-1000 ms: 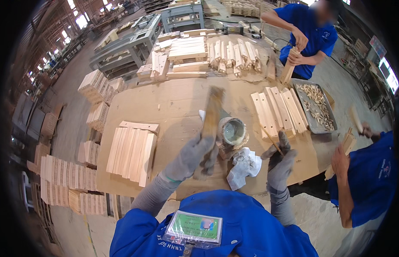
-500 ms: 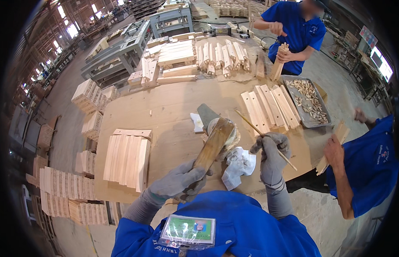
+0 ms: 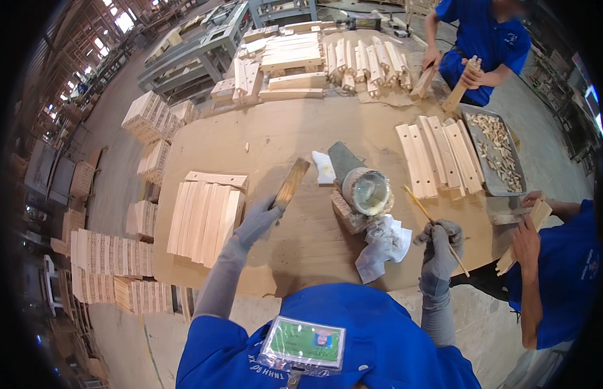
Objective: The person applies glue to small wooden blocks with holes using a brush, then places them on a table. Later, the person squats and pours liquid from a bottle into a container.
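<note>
Beneath and beyond both hands we see the table, its top covered in cardboard. Two people in blue work nearby: one far beyond the right hand, the other to its right, each holding wood strips. Farthest out from the left hand, we find piles of pale wood at the table's far end. Just left of that hand sits a stack of boards; beyond the right hand lie more boards, and past them, further right, a metal tray.

Between the two hands we see a tilted pot with pale contents, and a crumpled white cloth closer to the right one. The gloved left hand is closed around the near end of a brown wood piece, which points away from it. The gloved right hand has its fingers curled, gripping a thin stick that slants across it, one end beyond, one end below. Smallest are the pegs inside the tray.
</note>
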`<state>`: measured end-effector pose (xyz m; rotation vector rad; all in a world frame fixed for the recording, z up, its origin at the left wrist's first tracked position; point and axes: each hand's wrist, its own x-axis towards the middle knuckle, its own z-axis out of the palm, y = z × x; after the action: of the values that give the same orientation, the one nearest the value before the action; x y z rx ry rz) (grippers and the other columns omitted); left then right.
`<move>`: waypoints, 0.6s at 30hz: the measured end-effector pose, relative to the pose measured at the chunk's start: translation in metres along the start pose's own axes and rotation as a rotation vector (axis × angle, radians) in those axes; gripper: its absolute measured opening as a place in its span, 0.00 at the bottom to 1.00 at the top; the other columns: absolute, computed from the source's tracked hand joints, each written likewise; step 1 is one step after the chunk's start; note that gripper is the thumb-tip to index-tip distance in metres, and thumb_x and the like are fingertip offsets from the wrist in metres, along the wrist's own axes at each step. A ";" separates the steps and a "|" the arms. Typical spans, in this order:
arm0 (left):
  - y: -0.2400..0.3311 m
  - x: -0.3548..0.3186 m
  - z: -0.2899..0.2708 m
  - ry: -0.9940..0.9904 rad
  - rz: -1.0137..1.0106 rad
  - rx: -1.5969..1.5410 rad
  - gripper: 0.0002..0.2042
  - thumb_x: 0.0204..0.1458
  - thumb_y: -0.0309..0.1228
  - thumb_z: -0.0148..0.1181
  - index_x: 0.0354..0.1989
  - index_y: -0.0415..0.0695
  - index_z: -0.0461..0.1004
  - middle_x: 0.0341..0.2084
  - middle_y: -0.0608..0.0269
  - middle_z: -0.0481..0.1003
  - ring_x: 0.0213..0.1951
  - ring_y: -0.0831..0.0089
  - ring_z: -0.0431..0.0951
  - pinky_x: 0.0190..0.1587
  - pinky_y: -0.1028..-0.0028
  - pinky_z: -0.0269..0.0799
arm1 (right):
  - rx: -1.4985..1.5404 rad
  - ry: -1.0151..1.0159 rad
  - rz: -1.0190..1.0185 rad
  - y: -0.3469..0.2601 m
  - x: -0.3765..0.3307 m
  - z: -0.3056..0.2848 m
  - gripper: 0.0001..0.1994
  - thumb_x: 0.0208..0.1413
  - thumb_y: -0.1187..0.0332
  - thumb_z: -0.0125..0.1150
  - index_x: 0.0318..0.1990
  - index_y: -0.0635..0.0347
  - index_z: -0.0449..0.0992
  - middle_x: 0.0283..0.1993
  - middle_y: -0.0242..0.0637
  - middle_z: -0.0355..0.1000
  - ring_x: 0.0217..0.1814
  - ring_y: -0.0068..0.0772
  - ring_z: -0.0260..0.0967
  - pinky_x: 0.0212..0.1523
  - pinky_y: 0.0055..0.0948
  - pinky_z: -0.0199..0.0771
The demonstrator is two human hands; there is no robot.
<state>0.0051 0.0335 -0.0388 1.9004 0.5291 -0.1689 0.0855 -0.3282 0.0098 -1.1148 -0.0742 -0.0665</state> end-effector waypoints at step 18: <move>0.063 0.060 0.053 0.191 0.788 0.344 0.18 0.48 0.35 0.59 0.47 0.41 0.74 0.40 0.53 0.72 0.36 0.63 0.71 0.40 0.71 0.68 | 0.029 0.057 0.061 0.019 0.006 -0.016 0.03 0.55 0.77 0.52 0.37 0.64 0.68 0.28 0.41 0.70 0.26 0.30 0.68 0.28 0.31 0.75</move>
<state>0.0936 -0.0172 -0.0273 2.3328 -0.1674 0.4664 0.0933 -0.3345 -0.0135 -1.0851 0.0095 -0.0423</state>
